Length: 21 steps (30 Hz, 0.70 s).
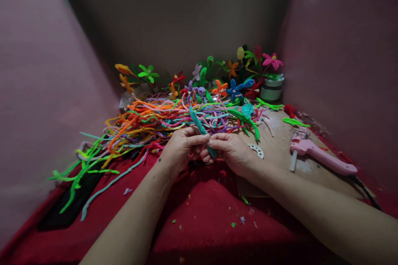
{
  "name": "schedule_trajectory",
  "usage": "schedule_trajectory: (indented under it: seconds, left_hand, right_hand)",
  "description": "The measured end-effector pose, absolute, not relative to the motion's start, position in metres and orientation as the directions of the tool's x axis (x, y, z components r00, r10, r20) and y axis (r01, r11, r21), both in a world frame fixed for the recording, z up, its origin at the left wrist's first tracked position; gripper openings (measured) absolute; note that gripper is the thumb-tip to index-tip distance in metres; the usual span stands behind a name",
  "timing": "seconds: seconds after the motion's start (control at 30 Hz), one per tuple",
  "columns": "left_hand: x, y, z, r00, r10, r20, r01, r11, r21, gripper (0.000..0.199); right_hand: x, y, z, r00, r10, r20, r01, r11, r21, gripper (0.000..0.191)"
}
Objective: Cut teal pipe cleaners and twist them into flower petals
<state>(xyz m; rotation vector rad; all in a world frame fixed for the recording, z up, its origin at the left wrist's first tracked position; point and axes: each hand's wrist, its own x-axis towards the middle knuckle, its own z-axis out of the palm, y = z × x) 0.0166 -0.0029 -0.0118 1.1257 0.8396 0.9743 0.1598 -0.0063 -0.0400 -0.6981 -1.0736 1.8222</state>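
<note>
A teal fuzzy strip [198, 121] slants between my two hands near the middle of the view. My left hand [183, 145] pinches it from the left, thumb and fingers closed on it. From the right, my right hand [228, 149] pinches the same strip, its thumb close to my left thumb. The strip's lower end shows just below the thumbs, and its upper end points up and left over a heap of colourful pipe cleaners [149, 120]. Some of my curled fingertips are partly hidden behind the strip and thumbs.
Pipe-cleaner flowers [235, 90] stand behind the heap, beside a grey-green jar [272, 87]. A pink glue gun [323, 156] with a cord lies on a brown board [280, 132] at right. A white disc [256, 150] lies by my right wrist. Scraps dot the red cloth [211, 223].
</note>
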Motion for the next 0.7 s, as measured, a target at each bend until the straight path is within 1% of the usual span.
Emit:
schedule_trajectory:
  seconds: [0.1, 0.3, 0.47, 0.57, 0.7]
  left_hand:
    - [0.0154, -0.0033, -0.0112, 0.334, 0.941, -0.051, -0.149, 0.106, 0.983, 0.019]
    - [0.0141, -0.0034, -0.0082, 0.209, 0.978, 0.021, -0.037, -0.013, 0.999, 0.019]
    - [0.0137, -0.0018, -0.0094, 0.224, 0.974, 0.020, -0.004, -0.019, 1.000, 0.021]
    - [0.0130, -0.0012, -0.0100, 0.234, 0.972, 0.008, -0.008, -0.006, 1.000, 0.020]
    - [0.0131, -0.0014, -0.0086, 0.230, 0.973, 0.003, -0.016, 0.001, 1.000, 0.020]
  right_hand:
    - [0.1596, -0.0052, -0.0394, -0.431, 0.902, -0.040, -0.431, -0.245, -0.868, 0.017]
    - [0.1577, -0.0045, -0.0372, -0.297, 0.954, -0.045, -0.484, -0.191, -0.854, 0.011]
    - [0.1578, -0.0028, -0.0398, -0.316, 0.948, -0.023, -0.466, -0.177, -0.867, 0.012]
    - [0.1577, -0.0027, -0.0405, -0.314, 0.949, -0.021, -0.429, -0.162, -0.889, 0.014]
    - [0.1576, -0.0043, -0.0394, -0.326, 0.945, -0.023, -0.423, -0.168, -0.890, 0.013]
